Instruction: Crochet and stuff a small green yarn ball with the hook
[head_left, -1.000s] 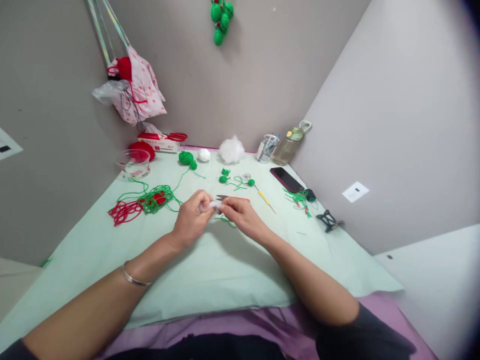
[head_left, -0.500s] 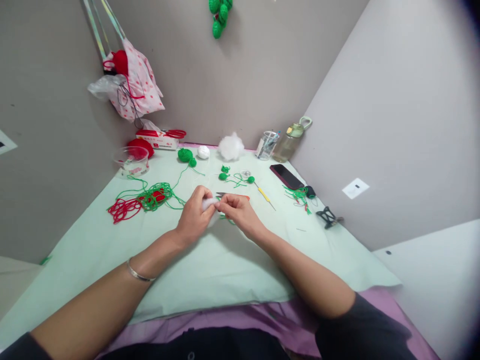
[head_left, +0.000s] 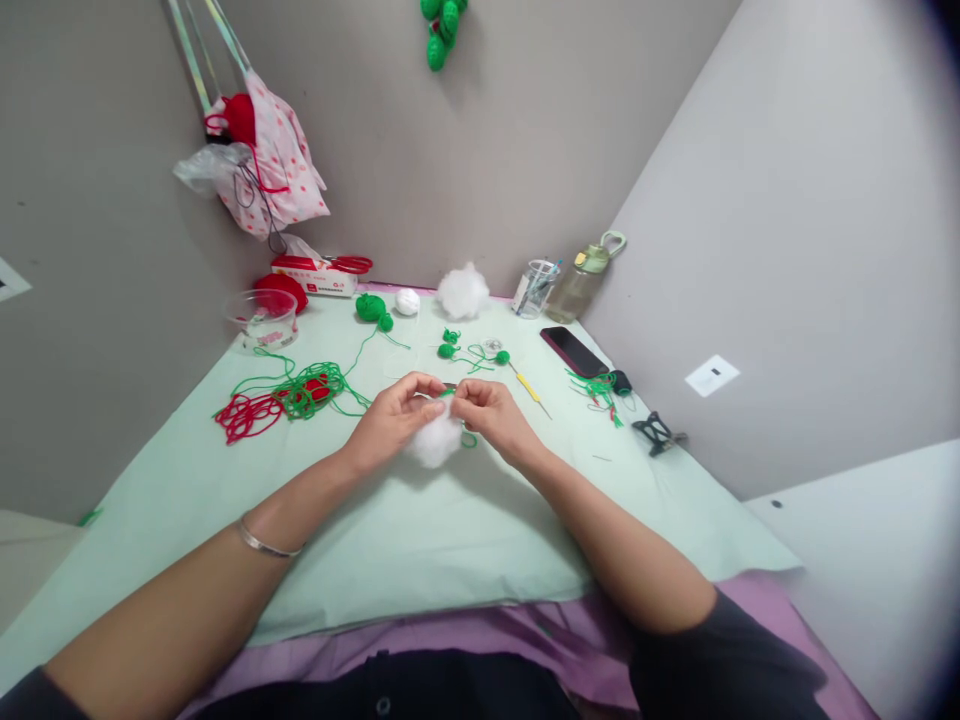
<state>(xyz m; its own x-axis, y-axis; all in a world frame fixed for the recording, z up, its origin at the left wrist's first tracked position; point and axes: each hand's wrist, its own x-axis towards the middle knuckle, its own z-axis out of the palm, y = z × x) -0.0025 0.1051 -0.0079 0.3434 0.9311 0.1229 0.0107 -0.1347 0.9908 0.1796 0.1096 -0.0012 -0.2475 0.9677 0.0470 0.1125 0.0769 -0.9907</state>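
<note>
My left hand is closed on a tuft of white stuffing, which hangs below the fingers. Close on its right, my right hand pinches at the top of the same tuft. Between the fingertips a bit of green crochet shows, mostly hidden. A loop of green yarn pokes out under my right hand. Behind the hands, the scissors are almost wholly covered. Small green crochet pieces and a yellow-handled crochet hook lie farther back on the pale green cloth.
Tangled green and red yarn lies left, near a clear plastic tub. Along the back are green yarn balls, a stuffing heap, a clear cup and a bottle. A phone and black stand are right.
The white tuft, earlier mostly inside my left hand, now hangs below both hands. My hands have come level, and green crochet shows between the fingertips. The scissors are now more covered.
</note>
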